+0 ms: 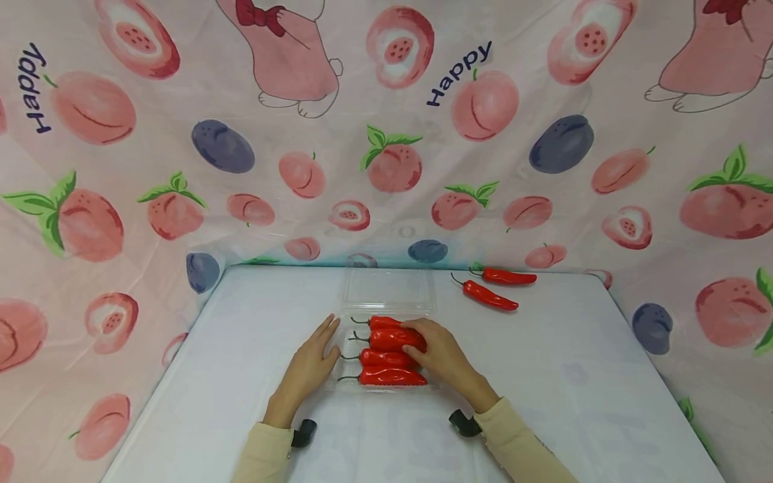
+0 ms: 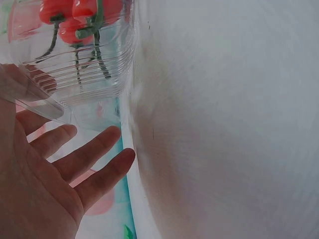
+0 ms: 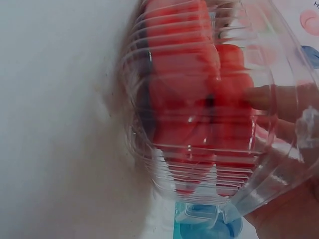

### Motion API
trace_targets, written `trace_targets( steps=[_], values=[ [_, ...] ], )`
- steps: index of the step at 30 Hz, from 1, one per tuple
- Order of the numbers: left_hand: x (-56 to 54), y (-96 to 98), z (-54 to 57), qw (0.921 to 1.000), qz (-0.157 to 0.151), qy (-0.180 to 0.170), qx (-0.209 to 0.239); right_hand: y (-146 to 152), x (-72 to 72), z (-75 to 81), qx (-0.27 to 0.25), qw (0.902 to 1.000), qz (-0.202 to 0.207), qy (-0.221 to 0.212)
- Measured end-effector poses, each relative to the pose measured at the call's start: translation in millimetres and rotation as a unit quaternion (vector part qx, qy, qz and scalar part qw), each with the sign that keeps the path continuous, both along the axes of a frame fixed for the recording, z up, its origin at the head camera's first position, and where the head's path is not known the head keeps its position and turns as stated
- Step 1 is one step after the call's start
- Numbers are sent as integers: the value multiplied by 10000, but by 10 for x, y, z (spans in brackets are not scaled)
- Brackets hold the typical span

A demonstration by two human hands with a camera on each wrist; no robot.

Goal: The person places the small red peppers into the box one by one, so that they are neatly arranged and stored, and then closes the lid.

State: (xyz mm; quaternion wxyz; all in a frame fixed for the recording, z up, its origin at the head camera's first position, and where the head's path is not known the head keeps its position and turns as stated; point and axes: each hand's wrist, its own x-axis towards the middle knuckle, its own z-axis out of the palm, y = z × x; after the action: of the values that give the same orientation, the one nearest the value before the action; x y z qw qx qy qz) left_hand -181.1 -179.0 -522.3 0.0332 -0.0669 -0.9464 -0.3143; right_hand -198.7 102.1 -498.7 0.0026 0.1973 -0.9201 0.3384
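A clear plastic clamshell box lies open with several red chili peppers side by side in it, their green stems toward the left. My right hand reaches over the box's right side and grips a red chili pepper by its tip end, thumb and fingers on either side. In the right wrist view the fingers show through the clear wall. My left hand stays at the box's left side, fingers extended. In the left wrist view its thumb is behind the clear wall and its fingers are spread.
The box's clear lid is folded back toward the far table edge. Two more red chili peppers lie at the back right of the white table. A fruit-printed cloth hangs behind the table.
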Motion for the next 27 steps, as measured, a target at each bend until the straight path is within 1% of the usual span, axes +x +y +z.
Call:
trace_targets(
  steps=[8, 12, 16, 19, 23, 27],
  values=[
    [12, 8, 17, 10000, 4, -12, 4, 34, -7, 45, -102, 9995, -26, 308],
    [14, 9, 20, 10000, 15, -31, -10, 46, 2, 99, -299, 9991, -85, 290],
    [9, 7, 8, 10000, 8, -19, -45, 72, 9, 164, -664, 9976, -103, 196],
    [7, 5, 3, 10000, 3, -12, -48, 109, -1, 212, -898, 9956, -126, 223],
    [8, 3, 2, 10000, 18, -32, -48, 180, -29, 252, -999, 9941, -241, 344],
    [8, 1, -3, 10000, 20, -50, -47, 254, -63, 272, -979, 9935, -379, 436]
  ],
)
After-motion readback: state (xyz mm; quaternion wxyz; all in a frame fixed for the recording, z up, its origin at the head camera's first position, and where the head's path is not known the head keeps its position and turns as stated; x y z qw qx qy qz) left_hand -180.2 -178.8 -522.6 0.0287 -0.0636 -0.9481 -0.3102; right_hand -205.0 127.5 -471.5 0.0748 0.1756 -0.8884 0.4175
